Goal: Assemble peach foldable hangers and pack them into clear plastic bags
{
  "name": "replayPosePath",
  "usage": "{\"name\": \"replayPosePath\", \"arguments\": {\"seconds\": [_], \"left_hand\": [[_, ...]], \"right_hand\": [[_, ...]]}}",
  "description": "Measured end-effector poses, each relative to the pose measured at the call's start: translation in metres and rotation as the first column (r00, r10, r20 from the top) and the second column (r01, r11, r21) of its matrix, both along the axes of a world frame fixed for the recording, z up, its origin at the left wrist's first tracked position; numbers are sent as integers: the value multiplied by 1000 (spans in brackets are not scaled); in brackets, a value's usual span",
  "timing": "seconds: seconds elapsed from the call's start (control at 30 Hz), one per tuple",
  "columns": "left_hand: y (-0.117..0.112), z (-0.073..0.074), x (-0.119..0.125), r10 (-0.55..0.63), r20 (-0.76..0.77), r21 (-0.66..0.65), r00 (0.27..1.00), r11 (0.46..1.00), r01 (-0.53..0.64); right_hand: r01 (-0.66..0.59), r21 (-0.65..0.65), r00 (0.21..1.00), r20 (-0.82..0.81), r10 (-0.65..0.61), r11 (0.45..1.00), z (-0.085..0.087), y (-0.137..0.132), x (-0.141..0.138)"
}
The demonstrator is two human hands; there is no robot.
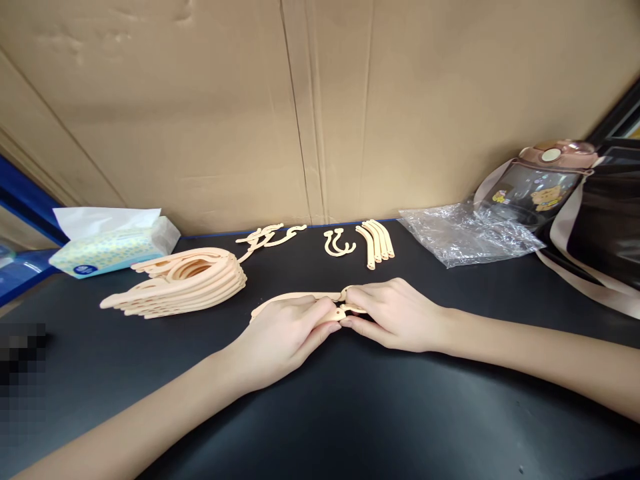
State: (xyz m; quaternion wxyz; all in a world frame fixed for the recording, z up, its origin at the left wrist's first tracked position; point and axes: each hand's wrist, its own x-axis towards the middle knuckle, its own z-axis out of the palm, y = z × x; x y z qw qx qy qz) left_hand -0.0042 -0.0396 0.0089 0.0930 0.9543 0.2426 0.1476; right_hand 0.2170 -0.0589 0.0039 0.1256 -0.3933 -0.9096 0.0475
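Both my hands meet in front of me, low over the black tabletop (320,413). My left hand (293,327) is closed on a cream plastic hanger arm (305,295), whose long curved part runs behind the fingers. Between the left thumb and forefinger, a pale end with a small hole sticks out. With thumb and fingers pinched, my right hand (397,313) holds a small cream hanger hook (356,309) against that end. Most of the hook is hidden by the fingers, and I cannot tell whether the parts are joined.
At left lies a stack of cream hangers (200,293) before a tissue pack (115,243). Loose hooks (263,239), a few more hooks (339,245) and several hanger arms (379,243) lie further back. Clear plastic wrap (465,233) and a strapped water bottle (537,187) are at right.
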Motion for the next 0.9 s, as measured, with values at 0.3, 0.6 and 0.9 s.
{"name": "replayPosePath", "arguments": {"seconds": [0.3, 0.6, 0.9], "left_hand": [[-2, 2, 1, -11, 12, -3, 1000, 1000, 11], [-1, 1, 0, -10, 28, -30, 1000, 999, 11], [-2, -1, 1, 5, 13, -8, 1000, 1000, -5]], "right_hand": [[36, -25, 999, 4, -36, 999, 2, -2, -2], [-46, -18, 999, 28, 46, 999, -1, 1, 0], [-28, -2, 999, -45, 28, 1000, -4, 2, 0]]}}
